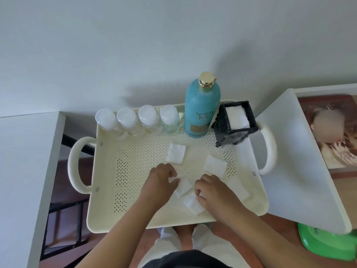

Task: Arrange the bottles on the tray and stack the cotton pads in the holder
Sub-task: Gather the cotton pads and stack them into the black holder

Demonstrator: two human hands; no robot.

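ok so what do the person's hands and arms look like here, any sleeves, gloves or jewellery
Both hands are bare: no gloves on the left hand or the right hand, and no rings, watch or bracelets show. The forearms are uncovered down to the bottom edge of the picture, so no sleeves are in view. The fingernails look short and unpainted, though the picture is a little soft.

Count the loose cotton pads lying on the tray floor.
5: one mid-tray, one right of it, one under the left hand at, one at the right hand at, one near the right wall. Hands may hide more.
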